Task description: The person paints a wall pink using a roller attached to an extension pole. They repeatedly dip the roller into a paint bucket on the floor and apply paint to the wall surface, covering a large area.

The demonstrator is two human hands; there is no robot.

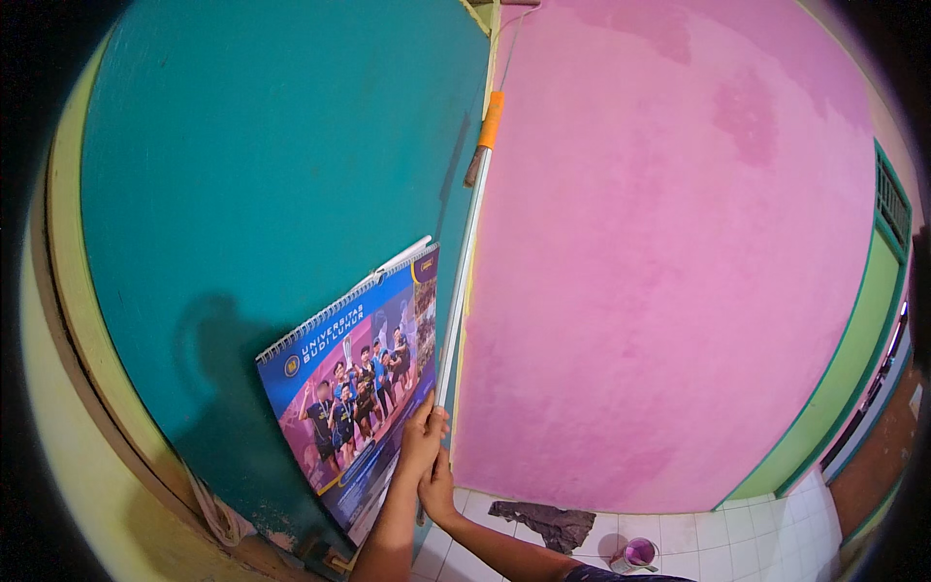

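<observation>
Both my hands grip a long pale metal pole [460, 291] that slants up along the corner between a teal wall panel and a pink wall. My left hand [424, 436] is wrapped around it just above my right hand [438, 489]. Farther up, an orange handle [492, 120] is joined to the pole, with a brown piece [476, 167] beside its lower end. A thin wire frame [515, 47] leads from the handle to a paint roller [521, 2], mostly cut off by the top edge. Behind my left hand hangs a spiral-bound wall calendar [356, 385] bearing writing and a group photo.
The pink wall [618, 291] shows darker, uneven patches near its top. On the white tiled floor [676, 531] lie a crumpled dark sheet [553, 525] and, right of it, a small bucket [638, 554] with pink paint. A green door [844, 385] is at right; cloth [218, 513] hangs lower left.
</observation>
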